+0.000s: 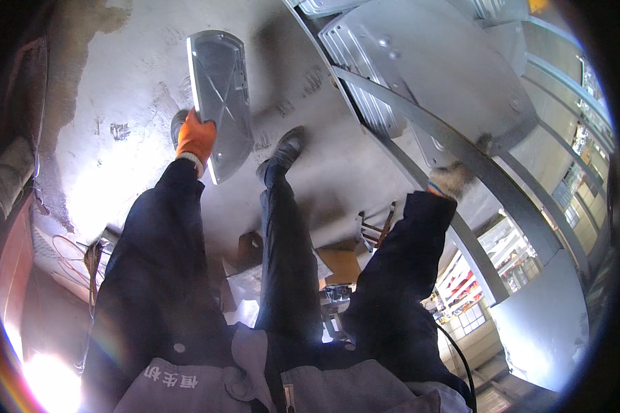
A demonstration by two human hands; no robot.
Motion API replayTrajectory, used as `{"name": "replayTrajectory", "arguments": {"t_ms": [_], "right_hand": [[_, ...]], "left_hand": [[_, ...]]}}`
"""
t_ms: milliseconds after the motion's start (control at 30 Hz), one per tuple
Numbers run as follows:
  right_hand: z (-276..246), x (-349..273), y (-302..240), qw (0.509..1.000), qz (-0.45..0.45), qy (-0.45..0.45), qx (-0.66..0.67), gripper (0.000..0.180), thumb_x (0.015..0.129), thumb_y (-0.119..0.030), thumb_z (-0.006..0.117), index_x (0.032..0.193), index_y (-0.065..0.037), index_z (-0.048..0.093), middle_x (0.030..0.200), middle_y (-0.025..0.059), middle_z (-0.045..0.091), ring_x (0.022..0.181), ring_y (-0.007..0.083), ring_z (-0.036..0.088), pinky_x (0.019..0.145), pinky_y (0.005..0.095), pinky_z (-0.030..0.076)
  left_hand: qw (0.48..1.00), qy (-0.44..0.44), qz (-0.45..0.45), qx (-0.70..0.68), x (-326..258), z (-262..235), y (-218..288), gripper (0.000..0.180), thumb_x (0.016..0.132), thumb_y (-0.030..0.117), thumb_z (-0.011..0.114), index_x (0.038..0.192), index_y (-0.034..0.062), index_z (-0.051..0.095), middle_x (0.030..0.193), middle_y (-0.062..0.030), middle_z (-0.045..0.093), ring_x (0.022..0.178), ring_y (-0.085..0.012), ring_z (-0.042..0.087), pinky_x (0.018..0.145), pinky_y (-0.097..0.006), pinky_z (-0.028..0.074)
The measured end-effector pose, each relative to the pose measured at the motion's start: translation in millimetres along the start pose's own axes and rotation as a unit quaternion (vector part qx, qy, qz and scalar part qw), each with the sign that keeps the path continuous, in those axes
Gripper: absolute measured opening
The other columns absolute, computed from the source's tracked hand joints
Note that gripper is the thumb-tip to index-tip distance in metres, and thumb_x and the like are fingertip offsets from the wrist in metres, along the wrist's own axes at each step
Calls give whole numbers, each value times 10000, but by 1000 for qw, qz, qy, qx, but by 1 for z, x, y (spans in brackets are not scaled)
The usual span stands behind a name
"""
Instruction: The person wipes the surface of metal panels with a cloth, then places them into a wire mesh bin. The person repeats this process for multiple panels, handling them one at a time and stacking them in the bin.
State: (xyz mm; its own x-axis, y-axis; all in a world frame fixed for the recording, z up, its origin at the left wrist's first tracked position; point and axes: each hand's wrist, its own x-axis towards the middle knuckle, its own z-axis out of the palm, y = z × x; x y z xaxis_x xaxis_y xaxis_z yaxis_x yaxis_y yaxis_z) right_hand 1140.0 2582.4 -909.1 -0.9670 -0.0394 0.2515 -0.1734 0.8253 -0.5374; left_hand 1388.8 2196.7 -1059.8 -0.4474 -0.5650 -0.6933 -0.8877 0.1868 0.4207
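Note:
My left hand, in an orange glove with a pale cuff, grips the long edge of a grey sheet-metal panel. The panel has rounded ends and crossed crease lines, and it hangs upright above the floor. On the right, my right hand wears a dirty whitish glove and reaches in at the metal rack. It is beside the lower edge of a large grey pressed-metal panel lying in the rack. A rack bar and shadow hide its fingers, so I cannot tell whether it touches that panel.
My shoes stand on a worn, stained concrete floor. Rack bars run along my right side. Behind my legs are a cardboard box and a small metal stand. A reddish panel and cables lie at the left.

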Motion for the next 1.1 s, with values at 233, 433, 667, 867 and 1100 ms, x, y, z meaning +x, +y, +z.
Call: {"name": "replayTrajectory", "arguments": {"t_ms": [233, 433, 667, 867, 1100], "right_hand": [[-75, -34, -69, 996, 77, 33, 13, 539, 918, -355, 594, 1291, 22, 495, 1188, 237, 597, 1145, 312, 582, 925, 467, 506], [-112, -77, -117, 963, -67, -83, -249, 558, 904, -327, 602, 1340, -12, 456, 1052, 252, 654, 927, 322, 686, 783, 410, 563], [-127, -113, -173, 882, 441, -53, 159, 524, 878, -201, 635, 1294, 66, 462, 1083, 197, 619, 982, 280, 635, 845, 403, 533], [-68, -175, -147, 858, 435, -177, 206, 544, 861, -256, 670, 1251, 92, 521, 1036, 150, 642, 956, 224, 635, 873, 367, 513], [87, -204, -147, 766, 443, -198, 421, 385, 823, -120, 729, 1152, 41, 610, 998, 148, 690, 919, 190, 669, 841, 308, 516]], "left_hand": [[1000, 10, 12, -1, 5, -5, -6, 465, 783, 196, 503, 1204, 10, 571, 1069, -275, 644, 1024, -456, 601, 899, -449, 473], [1000, 15, -2, -8, 8, -2, -13, 456, 771, 200, 514, 1173, -5, 578, 1051, -281, 647, 1017, -455, 605, 884, -466, 475], [999, -11, -27, 17, 12, -14, -10, 456, 775, 214, 523, 1190, 31, 573, 1116, -262, 635, 1054, -447, 592, 911, -461, 465], [999, -5, -41, 29, 21, -13, -18, 451, 776, 202, 516, 1200, 58, 573, 1099, -253, 644, 1050, -436, 599, 909, -457, 467], [996, -62, -57, 21, 13, -7, -27, 515, 791, 169, 511, 1296, 67, 505, 1110, -243, 647, 1065, -412, 606, 920, -445, 471]]}}
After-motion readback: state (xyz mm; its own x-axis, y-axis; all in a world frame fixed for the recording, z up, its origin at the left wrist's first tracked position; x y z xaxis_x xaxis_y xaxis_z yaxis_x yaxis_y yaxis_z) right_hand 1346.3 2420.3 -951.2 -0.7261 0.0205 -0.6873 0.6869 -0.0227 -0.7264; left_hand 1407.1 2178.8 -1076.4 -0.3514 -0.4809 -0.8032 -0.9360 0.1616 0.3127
